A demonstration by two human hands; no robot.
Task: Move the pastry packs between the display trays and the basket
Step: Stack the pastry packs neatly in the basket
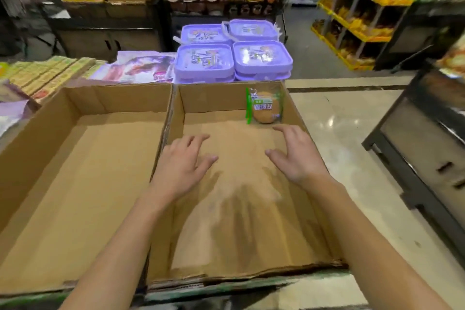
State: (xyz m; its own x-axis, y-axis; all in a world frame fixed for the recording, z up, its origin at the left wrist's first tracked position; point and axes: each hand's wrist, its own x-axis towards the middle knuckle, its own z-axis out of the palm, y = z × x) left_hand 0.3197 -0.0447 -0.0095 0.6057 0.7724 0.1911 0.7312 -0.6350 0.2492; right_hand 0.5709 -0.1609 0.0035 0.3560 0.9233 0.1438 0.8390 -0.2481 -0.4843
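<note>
Matt cardboard tray point(297, 118), glossy plastic tubs point(204, 61)

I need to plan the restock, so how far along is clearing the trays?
Nearly done: the left cardboard tray looks bare, and one green-trimmed round pastry pack leans in the right cardboard tray's far corner. Both the left hand and right hand are empty. No basket is visible.

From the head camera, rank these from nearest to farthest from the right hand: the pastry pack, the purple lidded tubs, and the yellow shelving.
Measured from the right hand:
1. Pastry pack, just ahead of the fingertips, leaning in the right tray's far right corner.
2. Purple lidded tubs, stacked beyond the tray's far wall.
3. Yellow shelving, across the aisle, far right.
</note>
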